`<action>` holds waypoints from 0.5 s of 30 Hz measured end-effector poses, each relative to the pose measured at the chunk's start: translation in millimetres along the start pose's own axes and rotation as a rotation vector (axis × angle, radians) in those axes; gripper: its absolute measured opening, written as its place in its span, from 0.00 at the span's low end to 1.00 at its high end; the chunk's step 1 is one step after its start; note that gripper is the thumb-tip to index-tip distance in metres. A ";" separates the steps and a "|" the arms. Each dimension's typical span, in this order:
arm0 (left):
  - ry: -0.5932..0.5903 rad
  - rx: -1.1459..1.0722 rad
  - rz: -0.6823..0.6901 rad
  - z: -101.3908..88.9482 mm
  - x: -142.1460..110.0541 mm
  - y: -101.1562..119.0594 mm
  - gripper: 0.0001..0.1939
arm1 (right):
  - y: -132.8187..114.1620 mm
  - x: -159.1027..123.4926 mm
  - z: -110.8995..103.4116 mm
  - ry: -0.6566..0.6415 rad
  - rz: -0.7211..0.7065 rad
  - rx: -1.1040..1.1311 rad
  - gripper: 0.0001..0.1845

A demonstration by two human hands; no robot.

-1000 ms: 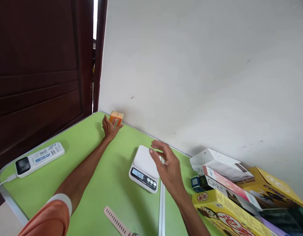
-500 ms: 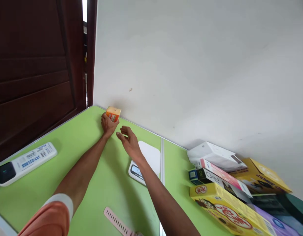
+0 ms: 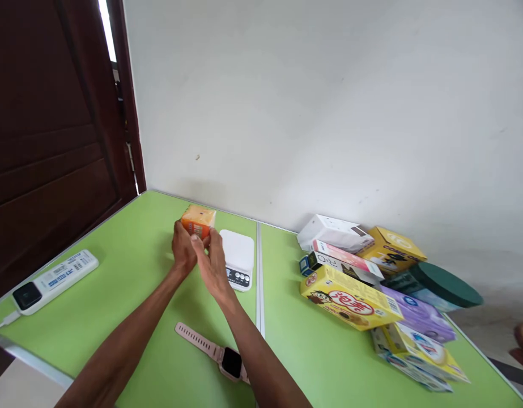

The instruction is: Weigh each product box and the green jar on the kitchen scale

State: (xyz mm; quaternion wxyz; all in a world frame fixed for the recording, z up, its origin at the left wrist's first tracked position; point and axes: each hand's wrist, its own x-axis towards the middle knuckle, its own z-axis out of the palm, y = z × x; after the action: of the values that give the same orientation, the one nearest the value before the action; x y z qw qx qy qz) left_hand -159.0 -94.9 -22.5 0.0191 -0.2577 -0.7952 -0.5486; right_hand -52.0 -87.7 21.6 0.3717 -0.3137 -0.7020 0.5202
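Note:
Near the table's back edge, a small orange box (image 3: pixel 197 218) with a pale yellow top is gripped from the left by my left hand (image 3: pixel 183 246). My right hand (image 3: pixel 211 256) lies against the box's right side, its fingers curled round that edge and its thumb across the front. Just right of my hands sits a white digital scale (image 3: pixel 239 249) with nothing on its plate; my right hand hides part of its display. Below my forearms, a pink-strapped smartwatch (image 3: pixel 231 362) lies on the table, partly covered by my right arm.
A white device with a black screen (image 3: pixel 59 280) and a cable lies at left on the green table (image 3: pixel 146 306). At right are a yellow snack box (image 3: pixel 350 297), a white box (image 3: pixel 333 232), a purple pack (image 3: pixel 418 314), a dark green-lidded tub (image 3: pixel 443 283) and other packages. A wall stands behind.
My left hand has brought the orange box a little nearer, away from the wall. My right hand, apart from it before, now touches it. The view has shifted, showing more packages at right.

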 end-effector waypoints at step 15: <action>-0.248 0.044 0.081 72.8 -65.7 55.7 0.28 | 38.6 -12.5 -106.4 0.202 -0.051 -0.008 0.26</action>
State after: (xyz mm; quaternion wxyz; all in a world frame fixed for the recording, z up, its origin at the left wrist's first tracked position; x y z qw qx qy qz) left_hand -59.7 -41.4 -24.0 -0.0516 -0.3550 -0.7922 -0.4936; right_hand 46.9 -35.0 1.4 0.4523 -0.3479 -0.6710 0.4734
